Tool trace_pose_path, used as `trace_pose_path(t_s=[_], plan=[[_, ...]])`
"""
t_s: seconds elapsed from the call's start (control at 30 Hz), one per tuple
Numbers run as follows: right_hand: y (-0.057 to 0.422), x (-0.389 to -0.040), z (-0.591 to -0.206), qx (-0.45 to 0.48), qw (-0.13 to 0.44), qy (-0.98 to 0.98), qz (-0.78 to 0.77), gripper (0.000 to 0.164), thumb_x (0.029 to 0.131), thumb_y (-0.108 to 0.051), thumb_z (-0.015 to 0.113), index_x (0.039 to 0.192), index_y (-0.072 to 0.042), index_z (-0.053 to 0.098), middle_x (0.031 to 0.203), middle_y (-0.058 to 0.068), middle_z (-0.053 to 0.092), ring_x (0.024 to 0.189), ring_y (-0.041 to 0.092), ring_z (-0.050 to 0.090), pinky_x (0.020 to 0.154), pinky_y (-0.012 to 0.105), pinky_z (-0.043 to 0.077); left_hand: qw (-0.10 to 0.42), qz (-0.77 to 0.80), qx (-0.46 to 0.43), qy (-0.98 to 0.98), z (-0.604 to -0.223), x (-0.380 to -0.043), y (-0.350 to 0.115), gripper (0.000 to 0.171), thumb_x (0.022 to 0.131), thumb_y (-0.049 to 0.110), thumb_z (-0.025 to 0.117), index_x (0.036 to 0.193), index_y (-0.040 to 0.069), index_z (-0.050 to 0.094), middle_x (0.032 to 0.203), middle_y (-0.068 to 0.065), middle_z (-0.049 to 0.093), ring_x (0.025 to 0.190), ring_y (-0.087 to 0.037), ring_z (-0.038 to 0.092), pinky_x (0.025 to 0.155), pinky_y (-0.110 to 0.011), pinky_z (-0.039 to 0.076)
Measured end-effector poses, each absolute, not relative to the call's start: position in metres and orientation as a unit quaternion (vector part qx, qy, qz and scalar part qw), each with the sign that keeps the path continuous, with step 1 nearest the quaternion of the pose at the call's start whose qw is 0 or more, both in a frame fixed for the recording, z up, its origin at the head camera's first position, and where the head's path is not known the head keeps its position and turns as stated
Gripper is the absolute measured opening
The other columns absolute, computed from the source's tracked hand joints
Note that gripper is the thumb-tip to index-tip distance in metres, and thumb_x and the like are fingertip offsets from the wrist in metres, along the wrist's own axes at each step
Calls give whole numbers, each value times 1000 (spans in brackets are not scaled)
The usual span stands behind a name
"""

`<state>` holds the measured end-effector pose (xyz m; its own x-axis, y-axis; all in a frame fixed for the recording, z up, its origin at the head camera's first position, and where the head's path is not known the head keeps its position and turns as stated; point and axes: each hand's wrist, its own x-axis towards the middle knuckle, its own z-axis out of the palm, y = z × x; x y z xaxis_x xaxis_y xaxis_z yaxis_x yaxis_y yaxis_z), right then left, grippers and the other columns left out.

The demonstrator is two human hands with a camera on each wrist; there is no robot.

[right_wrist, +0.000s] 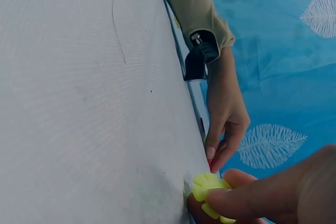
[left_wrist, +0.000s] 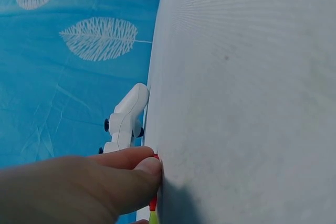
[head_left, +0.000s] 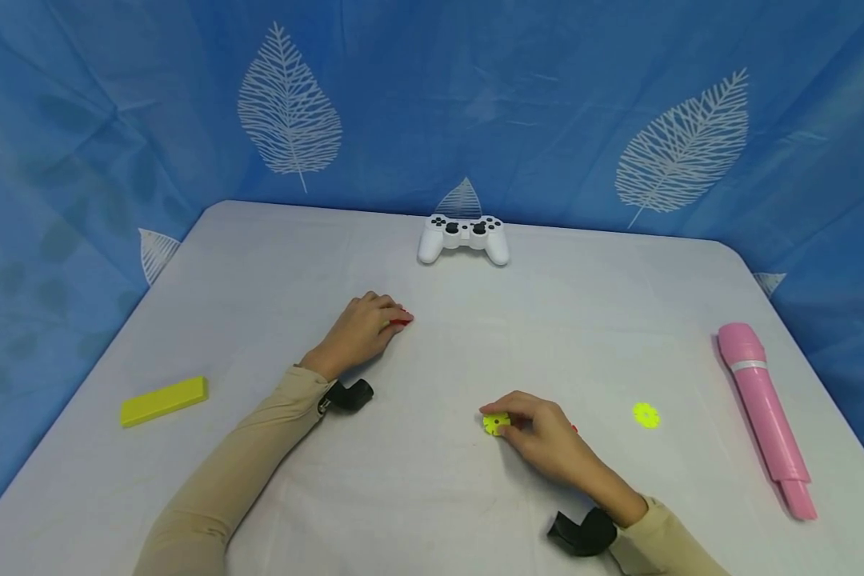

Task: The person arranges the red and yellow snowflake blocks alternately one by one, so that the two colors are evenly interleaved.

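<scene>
A: Here's the ground, then: a broad white surface (head_left: pixel 418 496) with rounded far corners, lightly wrinkled, and blue cloth (head_left: pixel 475 104) hanging behind it and down both sides!

B: Lovely backdrop, too, with white leaf prints (head_left: pixel 290 108) all across it. What's the action?

A: Two hands in play! The left hand (head_left: pixel 360 332), farther out, pinches a red piece (head_left: pixel 402 322) between thumb and finger, just above or on the surface, with yellow-green showing right beside it. Whether those two join, I can't tell.

B: And the right hand (head_left: pixel 547 440), nearer us?

A: Thumb and fingers grip a yellow flower-shaped disc (head_left: pixel 497 424), left of that hand, held up on edge!

B: Give me the count!

A: Yellow flower discs plain to see: two, the gripped one and a loose disc (head_left: pixel 646 415) lying flat to the right. Red shows in two spots: the left hand's piece, and a red bit (head_left: pixel 574 429) mostly hidden behind the right hand.

B: And around them?

A: One white game controller (head_left: pixel 464 238) at the far edge, one yellow block (head_left: pixel 164 402) on the left, one pink wand (head_left: pixel 763 416) on the right. Two black wrist mounts (head_left: pixel 349 395), one per beige sleeve (head_left: pixel 241 456)!
</scene>
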<state>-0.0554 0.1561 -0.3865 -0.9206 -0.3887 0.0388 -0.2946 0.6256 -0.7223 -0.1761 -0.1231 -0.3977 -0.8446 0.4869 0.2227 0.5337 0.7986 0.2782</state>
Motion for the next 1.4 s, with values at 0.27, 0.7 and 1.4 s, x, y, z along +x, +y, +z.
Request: trace_pose_path(t_s=[0.27, 0.7, 1.4], plan=[[151, -57, -386, -146, 64, 902, -400, 30, 75, -1, 68, 99, -17, 70, 95, -8, 67, 73, 0, 53, 65, 18, 45, 75, -167, -269, -946, -399, -176, -124, 20, 87, 18, 60, 106, 19, 69, 102, -2, 65, 91, -22, 55, 75, -37, 43], [139, -84, -368, -151, 22, 894, -421, 30, 80, 5, 60, 105, -9, 68, 102, 4, 68, 90, 17, 64, 75, 28, 52, 89, -163, -280, -942, -402, -178, -123, 20, 87, 18, 60, 105, 19, 69, 100, -2, 66, 88, -22, 56, 73, -36, 44], [68, -172, -354, -23, 51, 879, -473, 26, 81, -6, 62, 104, -14, 70, 110, 5, 67, 90, 20, 65, 70, 26, 50, 76, -158, -271, -947, -399, -178, -122, 20, 87, 18, 60, 105, 19, 69, 101, -3, 66, 90, -22, 55, 75, -37, 44]])
